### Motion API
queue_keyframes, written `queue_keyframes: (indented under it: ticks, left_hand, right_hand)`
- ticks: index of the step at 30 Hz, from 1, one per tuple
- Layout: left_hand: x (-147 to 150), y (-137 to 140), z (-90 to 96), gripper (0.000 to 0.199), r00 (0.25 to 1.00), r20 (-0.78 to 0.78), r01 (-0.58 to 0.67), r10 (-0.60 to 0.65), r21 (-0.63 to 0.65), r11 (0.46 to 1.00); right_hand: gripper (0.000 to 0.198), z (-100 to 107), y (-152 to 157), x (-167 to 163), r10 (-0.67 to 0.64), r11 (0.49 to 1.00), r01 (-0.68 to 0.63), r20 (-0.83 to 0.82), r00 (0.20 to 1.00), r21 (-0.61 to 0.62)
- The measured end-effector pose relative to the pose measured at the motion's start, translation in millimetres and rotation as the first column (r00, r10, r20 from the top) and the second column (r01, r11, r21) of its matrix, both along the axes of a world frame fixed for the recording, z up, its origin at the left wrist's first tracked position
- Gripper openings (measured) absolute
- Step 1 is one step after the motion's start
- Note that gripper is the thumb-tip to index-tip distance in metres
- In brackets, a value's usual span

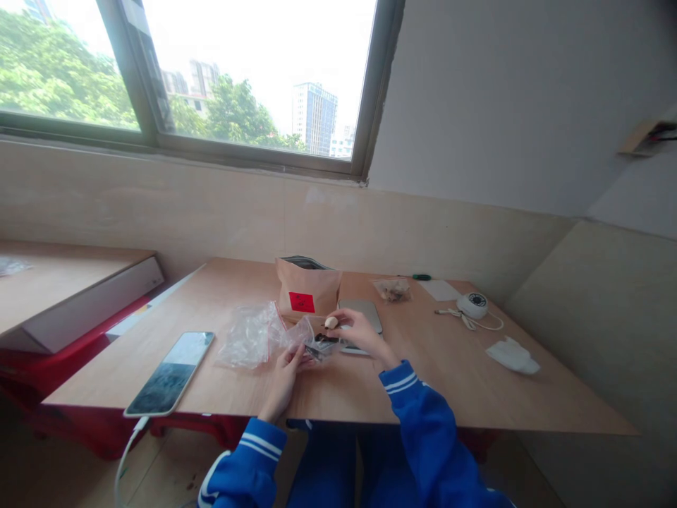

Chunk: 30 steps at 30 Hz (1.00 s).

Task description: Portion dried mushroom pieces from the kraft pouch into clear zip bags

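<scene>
My left hand (290,363) grips a small clear plastic bag (302,331) with dark pieces inside. My right hand (360,331) is at the bag's mouth, its fingers pinching a small pale, rounded piece (331,322) whose kind I cannot make out. Just behind both hands a brown paper pouch (311,286) with a red label stands upright, its top open. Partly covered by my right hand is a flat silver device (369,308) that resembles a small scale. Left of the hands lies a heap of clear zip bags (246,339).
A phone (172,374) on a white cable lies at the table's left front. Toward the back right are a filled clear bag (394,290), a white card (440,290), a dark green object (422,277), a white round device (472,305) with a cord, and crumpled white material (512,355).
</scene>
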<state>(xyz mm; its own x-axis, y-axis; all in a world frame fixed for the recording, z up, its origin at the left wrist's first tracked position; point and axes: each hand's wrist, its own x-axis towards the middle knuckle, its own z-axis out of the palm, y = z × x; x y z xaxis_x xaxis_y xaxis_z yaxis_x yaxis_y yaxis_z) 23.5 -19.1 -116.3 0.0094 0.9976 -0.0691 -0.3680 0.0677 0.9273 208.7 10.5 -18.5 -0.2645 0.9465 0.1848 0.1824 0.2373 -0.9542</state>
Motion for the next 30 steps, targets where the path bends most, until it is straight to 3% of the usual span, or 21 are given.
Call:
queue_keyframes:
  ticks: [8,23,26,30]
  left_hand:
    - [0,-1,0.7,0.044,0.999,0.004,0.043,-0.043,0.012,0.999]
    - [0,1,-4.6,0.049,0.993,0.121,0.022,-0.017,-0.035,0.999]
    - [0,1,-3.5,0.052,0.993,0.118,0.016,-0.011,-0.043,0.999]
    - [-1,1,-2.0,0.053,0.994,0.107,0.003,0.003,-0.059,0.998]
  right_hand:
    - [0.040,1,5,2,-0.163,0.982,0.181,-0.220,0.962,0.062]
    - [0.040,14,1,-20,-0.054,0.998,0.057,-0.329,0.943,-0.002]
    - [0.041,26,-1,-23,-0.043,0.999,0.046,-0.349,0.936,0.001]
    - [0.038,64,12,-30,-0.035,0.988,0.094,-0.408,0.912,0.124]
